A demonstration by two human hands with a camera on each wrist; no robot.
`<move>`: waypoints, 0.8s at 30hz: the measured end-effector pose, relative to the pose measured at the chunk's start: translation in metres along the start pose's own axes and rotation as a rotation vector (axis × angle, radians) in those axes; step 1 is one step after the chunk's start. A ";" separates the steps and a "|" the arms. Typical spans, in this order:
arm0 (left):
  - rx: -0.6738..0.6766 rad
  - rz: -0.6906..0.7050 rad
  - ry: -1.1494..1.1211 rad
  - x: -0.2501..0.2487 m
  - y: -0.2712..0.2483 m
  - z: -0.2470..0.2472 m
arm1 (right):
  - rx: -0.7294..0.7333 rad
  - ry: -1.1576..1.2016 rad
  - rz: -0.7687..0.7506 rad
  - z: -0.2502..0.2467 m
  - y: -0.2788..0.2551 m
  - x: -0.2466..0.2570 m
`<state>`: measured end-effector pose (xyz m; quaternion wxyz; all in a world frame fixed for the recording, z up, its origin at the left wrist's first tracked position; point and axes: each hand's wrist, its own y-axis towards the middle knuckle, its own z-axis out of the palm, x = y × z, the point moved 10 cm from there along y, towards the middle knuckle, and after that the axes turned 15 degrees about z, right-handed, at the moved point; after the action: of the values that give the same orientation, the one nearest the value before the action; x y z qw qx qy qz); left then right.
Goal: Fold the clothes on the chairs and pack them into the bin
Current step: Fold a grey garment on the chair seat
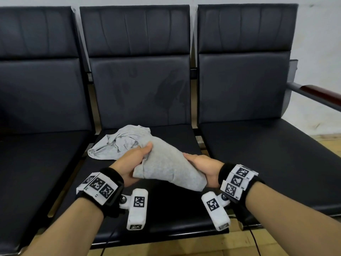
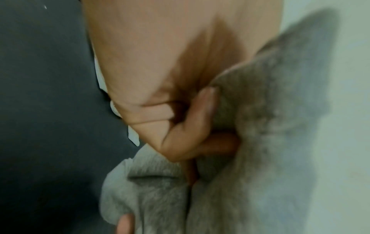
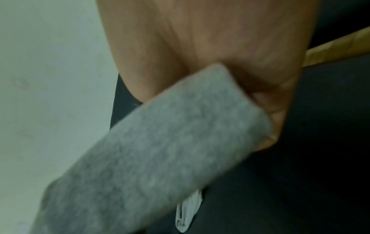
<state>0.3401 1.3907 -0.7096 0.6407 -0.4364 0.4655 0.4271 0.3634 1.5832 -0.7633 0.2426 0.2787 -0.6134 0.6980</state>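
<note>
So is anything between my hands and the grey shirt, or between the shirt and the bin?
Nothing is between them: the left hand and the right hand both grip the grey shirt directly, over the middle chair. The bin is not in any view, so the way to it cannot be judged.

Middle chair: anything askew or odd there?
Only the grey garment: its far end lies crumpled on the middle chair, unfolded, while the left hand and right hand grip the near part. No damage shows.
</note>
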 end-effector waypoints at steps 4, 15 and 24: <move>0.042 0.033 -0.191 -0.015 -0.007 0.022 | 0.115 0.148 0.012 0.001 -0.012 0.000; 0.055 0.149 0.228 -0.014 -0.019 0.043 | -0.025 0.094 -0.201 -0.032 -0.066 0.014; 0.165 0.168 0.152 -0.029 -0.031 0.067 | -0.001 0.001 -0.204 -0.050 -0.093 0.017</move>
<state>0.3794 1.4430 -0.6642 0.5993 -0.3729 0.5810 0.4052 0.4102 1.6447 -0.6892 0.3127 0.3391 -0.5823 0.6694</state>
